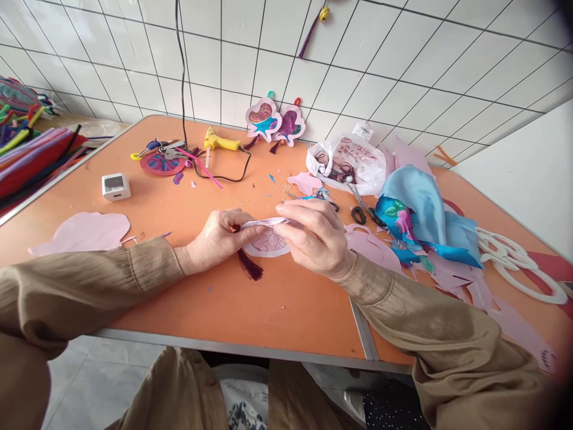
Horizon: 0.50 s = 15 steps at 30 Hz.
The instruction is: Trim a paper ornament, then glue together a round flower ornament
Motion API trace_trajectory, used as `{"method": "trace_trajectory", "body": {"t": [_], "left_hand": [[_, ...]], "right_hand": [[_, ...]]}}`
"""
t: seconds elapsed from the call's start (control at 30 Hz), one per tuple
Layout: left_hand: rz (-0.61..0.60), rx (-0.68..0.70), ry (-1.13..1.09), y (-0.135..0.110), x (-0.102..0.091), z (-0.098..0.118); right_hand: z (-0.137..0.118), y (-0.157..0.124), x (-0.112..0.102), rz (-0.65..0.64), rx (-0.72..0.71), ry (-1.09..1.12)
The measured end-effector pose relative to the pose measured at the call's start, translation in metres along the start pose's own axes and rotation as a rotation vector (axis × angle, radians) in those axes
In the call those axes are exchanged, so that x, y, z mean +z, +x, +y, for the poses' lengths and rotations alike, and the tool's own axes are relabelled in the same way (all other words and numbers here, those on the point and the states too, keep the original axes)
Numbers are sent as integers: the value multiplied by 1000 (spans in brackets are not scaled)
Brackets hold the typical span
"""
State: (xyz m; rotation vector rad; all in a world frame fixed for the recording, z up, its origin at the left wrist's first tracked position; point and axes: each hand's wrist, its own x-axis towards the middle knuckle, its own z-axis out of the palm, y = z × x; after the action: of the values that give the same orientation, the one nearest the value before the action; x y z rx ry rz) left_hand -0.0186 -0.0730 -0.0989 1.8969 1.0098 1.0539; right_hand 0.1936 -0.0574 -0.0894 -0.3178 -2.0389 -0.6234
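Between my two hands, just above the table, is a pale pink craft piece [268, 243] with a patterned centre. A dark maroon tassel [250, 266] hangs from its left side. My left hand [219, 239] pinches the left edge, thumb on the near face. My right hand [316, 236] has its fingers bent and pressed together at the piece's right upper edge, covering that part. Whether anything else sits between the right fingertips is hidden.
A yellow glue gun [221, 140] with a black cord lies behind my left hand. Scissors [364, 209], blue fabric [414, 203], pink scraps [373, 248] and a white plastic bag [347, 164] are on the right. Two finished-looking ornaments [264, 119] lean on the tiled wall. A white cube [116, 186] stands left.
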Motion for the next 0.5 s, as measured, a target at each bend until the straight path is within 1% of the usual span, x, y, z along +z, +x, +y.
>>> {"method": "trace_trajectory", "body": {"t": [0.13,0.3,0.4,0.5], "left_hand": [[18,-2,23,-1,0,-2],[32,-19,50,-2,0,-1],[32,-24,48,-2,0,0],[6,-68,-24,-1,0,2]], "right_hand": [[0,-4,1,-17,25,51],[-2,-4,0,-35,148,122],[-5,2,-4,-61,296,190],[-7,9,-8,-152,533,288]]}}
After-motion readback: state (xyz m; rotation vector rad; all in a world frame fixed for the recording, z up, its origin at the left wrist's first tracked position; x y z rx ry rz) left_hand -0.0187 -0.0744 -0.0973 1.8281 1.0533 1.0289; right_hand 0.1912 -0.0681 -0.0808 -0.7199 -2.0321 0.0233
